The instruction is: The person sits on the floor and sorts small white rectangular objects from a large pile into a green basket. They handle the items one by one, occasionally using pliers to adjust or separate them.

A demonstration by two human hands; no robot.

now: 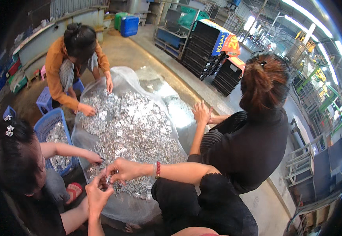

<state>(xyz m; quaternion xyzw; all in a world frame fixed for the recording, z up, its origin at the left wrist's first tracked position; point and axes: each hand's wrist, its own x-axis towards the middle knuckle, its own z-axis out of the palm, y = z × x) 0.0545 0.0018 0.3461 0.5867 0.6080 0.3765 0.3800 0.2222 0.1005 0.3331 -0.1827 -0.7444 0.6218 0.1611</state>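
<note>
While left hand (99,194) and right hand (125,170) are pinching small, glinting silvery piece (109,179) together, loose bright pieces (137,124) are lying jumbled beneath and beyond on translucent sheet (129,210); farther off, co-worker (80,44) in orange top (56,70) is touching their far edge.

Small silvery pieces (139,122), heaped loosely, on translucent sheet (135,211)

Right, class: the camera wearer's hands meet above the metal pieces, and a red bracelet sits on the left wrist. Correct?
No: the head view shows the red bracelet on the right wrist. The left hand and right hand do meet above the metal pieces.
</note>
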